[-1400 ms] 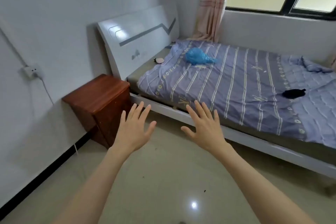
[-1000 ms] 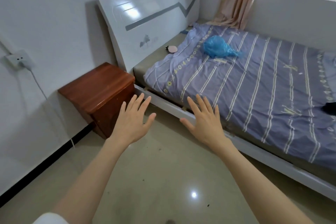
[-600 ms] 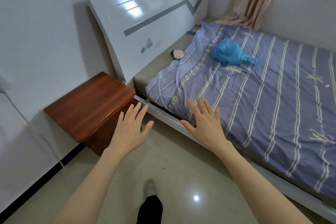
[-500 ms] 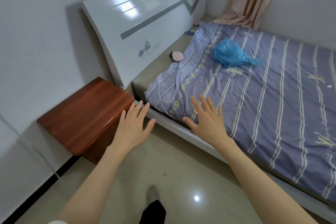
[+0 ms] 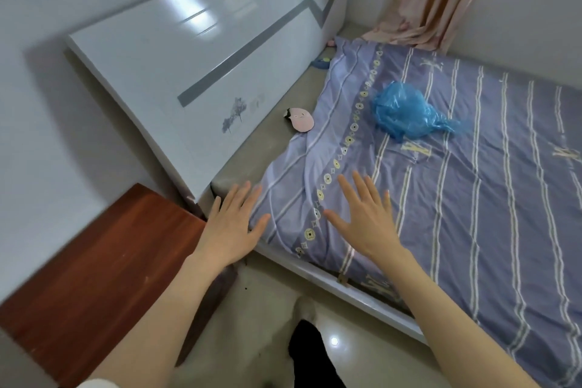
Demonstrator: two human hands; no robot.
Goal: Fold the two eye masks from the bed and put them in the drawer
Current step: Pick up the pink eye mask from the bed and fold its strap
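- Both hands are empty: the left hand (image 5: 227,231) and the right hand (image 5: 367,220) are spread flat with fingers wide apart, held over the near corner of the bed, gripping nothing.
- 1 eye mask shows: the pink eye mask (image 5: 300,119) lies on the bare mattress strip (image 5: 267,148) between the headboard (image 5: 195,79) and the edge of the striped purple sheet (image 5: 456,198), well beyond both hands.
- The 2nd mask is out of view, so its place cannot be told.
- A crumpled blue plastic bag (image 5: 406,113) sits on the sheet near the pink mask; a hasty reach could snag it instead.
- The wooden nightstand (image 5: 104,264) stands beside the bed; its drawer front is hidden from this angle, so whether it is open cannot be told.
- Risk, as I judge it: the mask is far in and close to the headboard, so a long lean could nudge it toward the gap there.
- Its black strap may dangle and spoil the fold.
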